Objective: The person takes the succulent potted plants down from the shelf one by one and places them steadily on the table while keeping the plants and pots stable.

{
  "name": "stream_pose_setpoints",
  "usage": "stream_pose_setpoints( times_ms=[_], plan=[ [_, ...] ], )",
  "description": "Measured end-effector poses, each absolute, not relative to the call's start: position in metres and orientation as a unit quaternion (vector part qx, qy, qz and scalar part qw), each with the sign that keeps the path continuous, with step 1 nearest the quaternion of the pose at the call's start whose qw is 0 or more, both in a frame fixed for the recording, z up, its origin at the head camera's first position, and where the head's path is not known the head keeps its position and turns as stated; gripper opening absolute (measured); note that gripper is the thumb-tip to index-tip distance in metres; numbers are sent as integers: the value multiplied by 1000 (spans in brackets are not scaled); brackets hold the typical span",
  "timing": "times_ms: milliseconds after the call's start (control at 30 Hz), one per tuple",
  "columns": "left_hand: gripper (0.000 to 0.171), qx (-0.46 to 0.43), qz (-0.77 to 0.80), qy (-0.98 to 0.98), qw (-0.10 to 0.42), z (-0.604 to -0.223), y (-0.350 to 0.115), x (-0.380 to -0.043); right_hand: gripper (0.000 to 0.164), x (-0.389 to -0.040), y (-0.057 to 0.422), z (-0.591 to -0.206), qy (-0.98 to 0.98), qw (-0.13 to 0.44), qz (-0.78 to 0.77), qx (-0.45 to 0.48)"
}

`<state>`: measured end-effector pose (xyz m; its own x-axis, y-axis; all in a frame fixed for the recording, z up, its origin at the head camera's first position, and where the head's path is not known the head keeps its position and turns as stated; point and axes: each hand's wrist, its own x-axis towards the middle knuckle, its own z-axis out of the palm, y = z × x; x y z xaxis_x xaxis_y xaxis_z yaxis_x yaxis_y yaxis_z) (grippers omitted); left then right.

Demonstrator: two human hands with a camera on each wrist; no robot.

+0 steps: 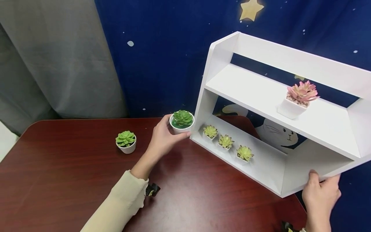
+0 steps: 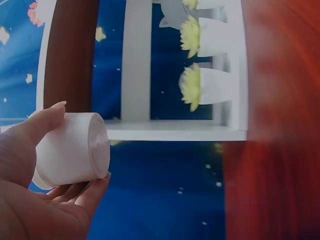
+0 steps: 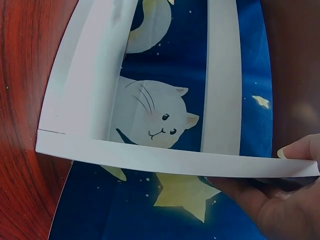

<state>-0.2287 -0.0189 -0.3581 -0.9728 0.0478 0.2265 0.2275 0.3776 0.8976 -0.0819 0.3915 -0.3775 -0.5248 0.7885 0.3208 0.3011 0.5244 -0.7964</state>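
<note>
My left hand (image 1: 165,135) grips a round white pot with a green succulent (image 1: 182,119), held above the table beside the left side of a white two-tier shelf (image 1: 318,129). In the left wrist view the pot (image 2: 75,147) lies between thumb and fingers. My right hand (image 1: 321,193) holds the shelf's right side panel, with the thumb inside and the fingers around the outside. On the lower tier stand three small yellow-green succulents (image 1: 226,141) in white pots. A pink succulent (image 1: 302,93) in a square white pot stands on the upper tier.
Another green succulent (image 1: 126,139) in a white pot stands on the dark red table (image 1: 72,180), left of my left hand. Behind the table hang a grey curtain (image 1: 66,64) and a blue curtain (image 1: 162,58) with stars and a cat.
</note>
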Motion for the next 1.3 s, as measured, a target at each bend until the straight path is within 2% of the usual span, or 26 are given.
stream_pose_setpoints(
  times_ms=[267, 900, 1300],
  plan=[
    [85, -24, -536, -840, 87, -384, -36, -231, 48, -82, 392, -377, -799, 348, 350, -342],
    [83, 29, -545, -831, 110, -431, -55, -234, 48, -84, 393, -377, -795, 352, 349, -349],
    [84, 68, -558, -820, 106, -454, -66, -239, 48, -84, 393, -379, -795, 355, 349, -346]
  ],
)
